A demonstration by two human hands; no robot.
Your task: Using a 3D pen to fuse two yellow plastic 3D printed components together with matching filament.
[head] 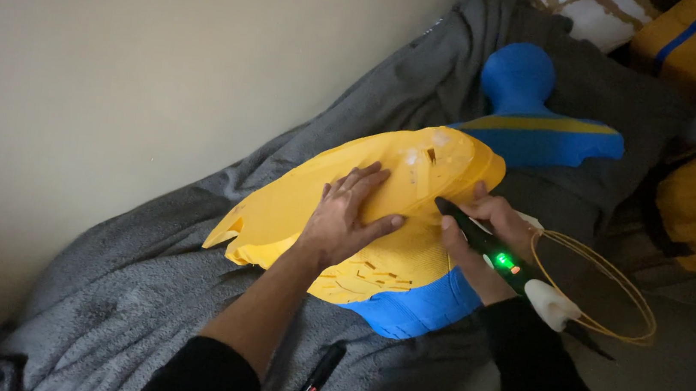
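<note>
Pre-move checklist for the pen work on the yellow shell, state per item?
1. Left hand braces the yellow shell: ok, palm flat on it, fingers spread.
2. Right hand grips the black pen tool: ok, held like a pencil.
3. Pen powered: ok, green light lit on its body.
4. Tip on the shell surface: ok as far as can be seen, the tip meets the shell near the left fingertips; exact contact cannot tell.
5. Yellow filament loop feeding free: cannot tell, it coils behind the pen, no snag seen.
6. Shell support: ok, it rests on the grey blanket.
</note>
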